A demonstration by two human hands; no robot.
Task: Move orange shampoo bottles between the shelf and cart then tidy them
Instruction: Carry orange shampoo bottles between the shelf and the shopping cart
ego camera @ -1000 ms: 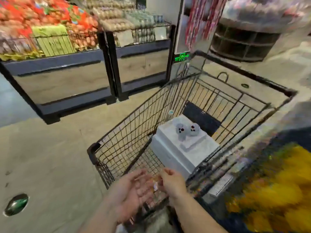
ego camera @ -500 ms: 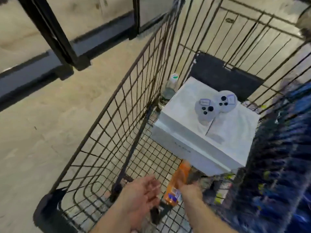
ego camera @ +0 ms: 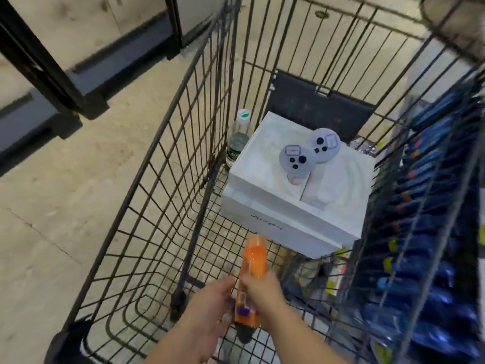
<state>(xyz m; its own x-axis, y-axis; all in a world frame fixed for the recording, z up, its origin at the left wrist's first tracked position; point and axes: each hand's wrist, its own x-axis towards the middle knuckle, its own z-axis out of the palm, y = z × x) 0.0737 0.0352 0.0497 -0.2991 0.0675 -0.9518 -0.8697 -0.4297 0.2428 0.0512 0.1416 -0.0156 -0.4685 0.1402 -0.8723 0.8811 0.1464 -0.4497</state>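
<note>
Now we reach both forearms down into the cart [ego camera: 168, 164], our right hand [ego camera: 263, 290] wrapped around the bottle [ego camera: 252, 274] and our left hand [ego camera: 207, 311] cupped against its side, fingers curled. It hangs over the cart's near floor, long axis running away from us toward the box [ego camera: 265, 185].

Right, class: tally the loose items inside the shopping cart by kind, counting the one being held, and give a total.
Orange shampoo bottle: 1, held in the right hand, with the left hand beside it
Clear water bottle: 1
White box: 1
Grey controllers: 2, on top of the box
Total: 5
</note>
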